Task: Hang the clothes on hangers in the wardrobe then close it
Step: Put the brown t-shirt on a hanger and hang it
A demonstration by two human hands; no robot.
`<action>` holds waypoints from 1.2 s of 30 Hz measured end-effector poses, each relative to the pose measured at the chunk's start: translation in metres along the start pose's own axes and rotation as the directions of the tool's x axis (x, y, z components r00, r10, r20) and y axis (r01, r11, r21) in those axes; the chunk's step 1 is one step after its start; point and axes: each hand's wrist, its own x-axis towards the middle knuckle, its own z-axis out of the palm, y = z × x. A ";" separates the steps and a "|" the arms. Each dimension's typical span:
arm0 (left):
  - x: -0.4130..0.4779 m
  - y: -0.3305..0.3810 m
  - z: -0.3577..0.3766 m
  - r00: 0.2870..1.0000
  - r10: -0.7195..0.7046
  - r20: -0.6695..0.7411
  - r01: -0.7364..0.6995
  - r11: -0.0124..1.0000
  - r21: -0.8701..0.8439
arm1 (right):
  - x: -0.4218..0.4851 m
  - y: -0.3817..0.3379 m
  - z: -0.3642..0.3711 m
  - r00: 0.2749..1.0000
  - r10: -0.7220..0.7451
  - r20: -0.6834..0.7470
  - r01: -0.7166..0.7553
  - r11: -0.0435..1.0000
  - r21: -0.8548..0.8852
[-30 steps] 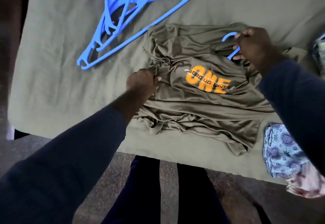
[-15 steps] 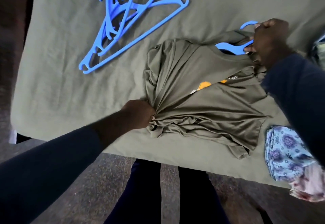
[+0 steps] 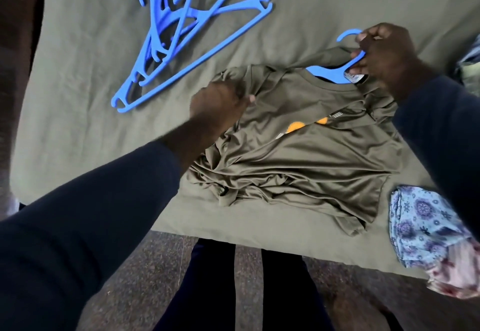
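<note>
Olive shirt (image 3: pixel 298 164) with a blue hanger (image 3: pixel 330 73) in its neck.
It lies crumpled, orange print half hidden; spare hangers (image 3: pixel 181 45) piled upper left, floral clothes (image 3: pixel 420 224) at right.

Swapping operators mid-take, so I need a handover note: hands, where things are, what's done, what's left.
Right hand grips the blue hanger at its neck, just below the hook. The hanger's arm runs into the collar of the olive T-shirt.
Left hand, blurred, grips the shirt's fabric near the shoulder on the left side.
The shirt lies crumpled on the olive-covered surface. The spare blue hangers are piled far left, and a floral garment lies at the near right edge.
Done: hanger partly inside the shirt.
Left: seat the shirt, hang it, do the other clothes, close the wardrobe (not in view).
</note>
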 end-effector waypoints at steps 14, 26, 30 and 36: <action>-0.079 -0.075 0.049 0.652 0.743 0.154 -0.755 0.615 0.227 | -0.002 -0.007 -0.011 0.994 -0.002 -0.107 0.009 0.998 0.063; -0.004 -0.020 0.013 0.951 0.159 -0.264 -0.205 0.967 -0.154 | -0.014 -0.015 -0.014 0.994 -0.109 0.028 0.107 0.992 0.071; 0.045 -0.025 0.003 0.990 -0.036 0.135 0.074 0.956 -0.284 | -0.018 -0.012 -0.020 0.989 -0.141 0.041 0.137 0.987 0.085; 0.047 -0.031 -0.016 0.989 0.048 0.141 0.010 0.924 -0.382 | -0.021 -0.007 -0.023 0.985 -0.165 0.046 0.157 0.978 0.138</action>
